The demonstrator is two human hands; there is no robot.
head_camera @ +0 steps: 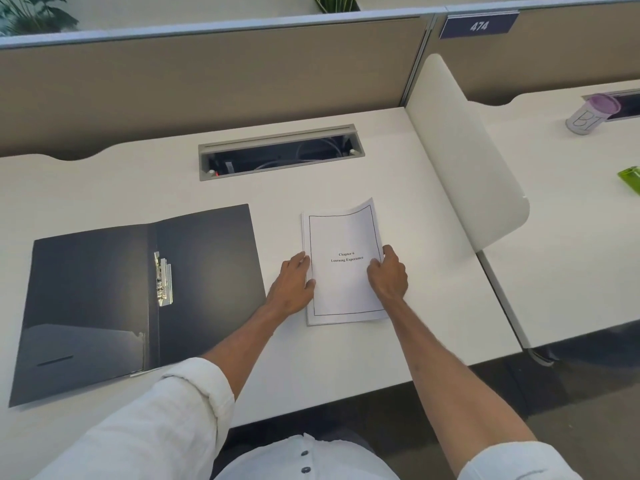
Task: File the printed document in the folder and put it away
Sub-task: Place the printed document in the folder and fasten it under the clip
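Head view: the printed document point(343, 268) lies flat on the white desk point(346, 358), right of centre, with its far right corner curling upward. The left hand point(292, 285) rests open against the document's left edge, fingers touching the paper, gripping nothing. The right hand point(388, 273) pinches the right edge of the stack, thumb on the top sheet. The dark folder point(138, 296) lies open to the left, well apart, its metal clip point(163, 278) beside the spine.
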